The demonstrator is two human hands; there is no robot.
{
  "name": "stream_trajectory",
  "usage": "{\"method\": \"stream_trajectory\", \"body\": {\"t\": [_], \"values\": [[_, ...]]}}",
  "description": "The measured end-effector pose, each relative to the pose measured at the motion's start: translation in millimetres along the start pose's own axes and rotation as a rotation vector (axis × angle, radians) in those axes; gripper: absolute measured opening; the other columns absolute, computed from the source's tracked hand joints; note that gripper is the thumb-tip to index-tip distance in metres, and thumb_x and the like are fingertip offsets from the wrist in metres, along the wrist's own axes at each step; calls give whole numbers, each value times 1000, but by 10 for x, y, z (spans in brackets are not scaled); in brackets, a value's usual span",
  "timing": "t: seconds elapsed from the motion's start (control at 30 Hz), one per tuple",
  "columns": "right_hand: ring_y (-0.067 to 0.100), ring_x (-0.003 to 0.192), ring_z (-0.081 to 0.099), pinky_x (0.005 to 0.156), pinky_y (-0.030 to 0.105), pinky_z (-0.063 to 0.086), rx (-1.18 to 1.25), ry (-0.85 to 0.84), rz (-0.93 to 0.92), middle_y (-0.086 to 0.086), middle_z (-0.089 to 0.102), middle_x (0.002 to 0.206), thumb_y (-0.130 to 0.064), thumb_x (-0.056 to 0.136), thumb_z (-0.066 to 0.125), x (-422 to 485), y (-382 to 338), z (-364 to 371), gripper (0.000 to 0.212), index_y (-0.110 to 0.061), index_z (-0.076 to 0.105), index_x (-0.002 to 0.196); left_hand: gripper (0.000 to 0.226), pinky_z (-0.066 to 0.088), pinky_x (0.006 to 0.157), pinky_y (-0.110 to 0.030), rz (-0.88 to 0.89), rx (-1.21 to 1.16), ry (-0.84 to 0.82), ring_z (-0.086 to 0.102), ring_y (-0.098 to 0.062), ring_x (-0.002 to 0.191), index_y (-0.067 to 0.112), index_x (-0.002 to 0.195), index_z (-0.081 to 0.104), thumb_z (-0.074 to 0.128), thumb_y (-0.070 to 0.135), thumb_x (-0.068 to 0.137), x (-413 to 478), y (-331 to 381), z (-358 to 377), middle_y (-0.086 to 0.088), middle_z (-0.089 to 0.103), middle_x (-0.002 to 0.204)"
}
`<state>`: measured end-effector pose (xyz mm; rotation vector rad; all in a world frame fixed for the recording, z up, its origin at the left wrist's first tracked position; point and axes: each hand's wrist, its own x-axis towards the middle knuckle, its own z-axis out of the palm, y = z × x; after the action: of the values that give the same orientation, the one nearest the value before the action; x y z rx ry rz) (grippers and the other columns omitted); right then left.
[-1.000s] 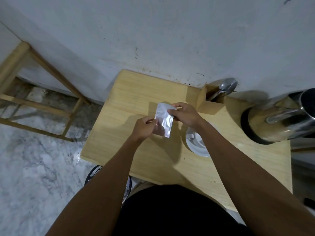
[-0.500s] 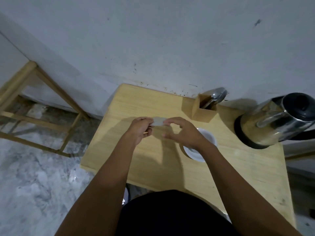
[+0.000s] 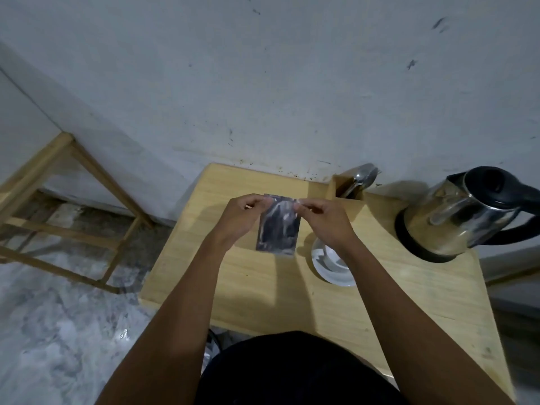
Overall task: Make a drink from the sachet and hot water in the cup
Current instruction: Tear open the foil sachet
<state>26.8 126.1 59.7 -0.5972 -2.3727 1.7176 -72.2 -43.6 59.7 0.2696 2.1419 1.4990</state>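
A silver foil sachet (image 3: 278, 226) hangs upright above the wooden table (image 3: 263, 287). My left hand (image 3: 242, 216) pinches its top left corner and my right hand (image 3: 324, 220) pinches its top right corner. A white cup (image 3: 330, 264) stands on the table just right of the sachet, partly hidden under my right wrist. A steel electric kettle (image 3: 461, 214) with a black lid and handle sits at the table's back right.
A wooden holder (image 3: 347, 197) with a metal spoon (image 3: 362, 176) stands against the wall behind the cup. A wooden frame (image 3: 73, 214) stands on the marble floor to the left. The grey wall runs along the table's far edge.
The sachet went from tilted, to edge-on and flat, to hanging upright by its top corners. Both hands now grip the top edge. The camera view tilted upward.
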Motion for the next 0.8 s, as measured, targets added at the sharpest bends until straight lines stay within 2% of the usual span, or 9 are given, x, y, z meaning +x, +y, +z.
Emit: {"method": "stream_trajectory", "body": {"t": [0.1,0.17,0.27,0.37,0.43,0.47,0.57,0.67,0.8], "values": [[-12,75,58,73,13,44,-84,-66,-41,-18,71,88,-28,87,71,8,-50,10,7,-27,76,93,25,47,82,-20,91,23,27,61,-11,95,19,104,73,61,34,90,5,39,-7,1,67,105],[-8,80,60,77,20,47,-91,11,-37,-17,72,90,-33,87,71,38,-76,-3,12,-25,77,94,25,47,90,-25,111,35,18,60,-13,102,20,105,73,60,36,90,15,60,-17,-2,65,109],[-5,87,64,82,22,48,-76,-9,-12,-16,73,92,-31,86,72,82,-103,-51,13,-24,78,95,19,45,86,-23,142,50,38,59,-14,95,24,100,73,62,34,89,28,90,-37,-3,63,108],[-2,88,65,84,29,50,-66,55,-18,-16,74,92,-30,85,73,111,-118,-79,11,-25,78,94,20,41,77,-19,201,76,25,49,-14,82,20,100,74,64,31,88,29,113,-25,-9,60,102],[-5,82,64,83,25,50,-39,-20,-48,-14,74,89,-24,84,75,93,-170,-62,11,-20,79,93,19,41,75,-15,207,38,54,52,-13,85,18,99,74,65,30,87,27,129,-12,-13,62,107],[-7,79,64,80,23,49,-12,-4,-58,-14,74,87,-22,84,75,91,-185,-58,9,-20,78,92,18,42,77,-15,202,10,68,54,-12,88,20,98,73,65,32,87,30,142,-12,-12,63,110],[-10,74,63,72,12,47,107,115,-54,-14,73,85,-22,84,75,94,-214,-89,7,-26,76,89,19,44,86,-23,196,-35,67,58,-11,94,22,97,73,64,35,87,24,189,-33,-6,65,111],[-10,73,63,65,3,45,149,64,0,-9,75,89,-22,85,74,56,-233,-88,8,-21,77,91,20,45,89,-29,193,-31,51,59,-21,102,19,97,73,64,33,87,44,234,-53,-3,66,110],[-10,83,64,71,7,44,113,-37,58,-10,75,94,-28,89,69,-30,-252,-120,15,-19,79,95,13,46,86,-30,221,-25,31,60,-22,98,24,91,75,64,31,87,49,305,-48,-4,67,106]]}}
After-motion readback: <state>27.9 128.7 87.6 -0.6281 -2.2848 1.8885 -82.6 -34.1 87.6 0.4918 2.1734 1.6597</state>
